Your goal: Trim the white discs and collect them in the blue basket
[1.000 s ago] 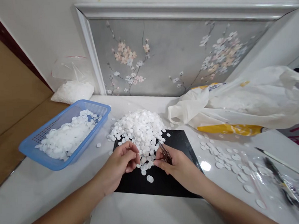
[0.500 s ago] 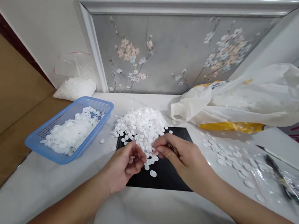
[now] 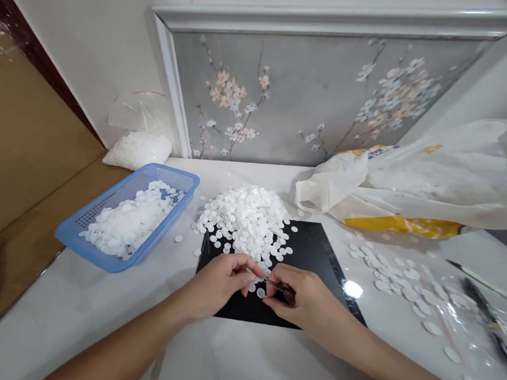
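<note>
A heap of small white discs (image 3: 255, 215) lies at the back of a black mat (image 3: 320, 254) and spills down it. Over the mat's front part, my left hand (image 3: 226, 282) pinches with thumb and index finger what looks like a white disc. My right hand (image 3: 295, 295) is closed around a small dark metal tool (image 3: 281, 288), whose thin tip reaches to the left fingertips. A few loose discs (image 3: 261, 292) lie on the mat between the hands.
Left of the heap stands a blue basket (image 3: 152, 243) of white discs, with a clear bag (image 3: 138, 149) of white pieces behind it. On the right are a large white and yellow plastic bag (image 3: 406, 190), scattered discs (image 3: 394, 273), pens (image 3: 480, 300) and clear bags (image 3: 458, 298).
My hands have come together lower on the mat, and the tool's tip now meets the left fingertips. The left fingers have closed to a pinch. The view has shifted slightly left.
</note>
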{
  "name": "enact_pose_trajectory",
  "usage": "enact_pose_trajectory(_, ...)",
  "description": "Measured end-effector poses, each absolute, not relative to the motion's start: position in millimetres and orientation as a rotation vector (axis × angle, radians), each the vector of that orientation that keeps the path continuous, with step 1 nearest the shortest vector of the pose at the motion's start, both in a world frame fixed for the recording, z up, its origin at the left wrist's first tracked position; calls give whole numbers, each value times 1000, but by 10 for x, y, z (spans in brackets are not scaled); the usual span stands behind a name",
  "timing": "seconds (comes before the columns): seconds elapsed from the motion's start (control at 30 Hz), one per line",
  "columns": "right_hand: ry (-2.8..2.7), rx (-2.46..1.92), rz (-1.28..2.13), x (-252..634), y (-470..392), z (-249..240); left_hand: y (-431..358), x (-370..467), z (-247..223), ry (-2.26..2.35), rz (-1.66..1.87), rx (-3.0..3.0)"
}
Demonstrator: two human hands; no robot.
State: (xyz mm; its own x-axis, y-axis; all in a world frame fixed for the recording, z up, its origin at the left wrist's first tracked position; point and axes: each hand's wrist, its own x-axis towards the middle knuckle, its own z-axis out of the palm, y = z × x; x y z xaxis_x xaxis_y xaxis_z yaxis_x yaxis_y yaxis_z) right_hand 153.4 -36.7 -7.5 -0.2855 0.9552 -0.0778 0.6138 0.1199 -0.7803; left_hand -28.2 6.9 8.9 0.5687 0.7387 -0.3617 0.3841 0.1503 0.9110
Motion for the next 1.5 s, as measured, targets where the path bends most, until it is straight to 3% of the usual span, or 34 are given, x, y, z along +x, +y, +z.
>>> enact_pose_trajectory(0.43,-1923,-1518,920,1694,-249,-59,-53,-144,-102,1018,258,2329)
enact_pose_trajectory(0.53,-1974,-1476,823,1652,-226,-94,-8,-165,-73,1070,372,2198)
enact_pose_trajectory(0.8,-2017,-1469,863,1640,-198,-152,178,-295,174,1040,661,1065)
enact_pose_trajectory(1.1,-2114,-1399,755,1667,-189,-182,61,-259,50,1245,321,2020)
enact_pose_trajectory(1.37,-2208,-1329,738,1727,-178,-146,75,-240,37,1246,253,2064)
enact_pose_trajectory(1.5,-2113,-1381,903,1788,-208,-96,64,-245,47,1205,358,1920)
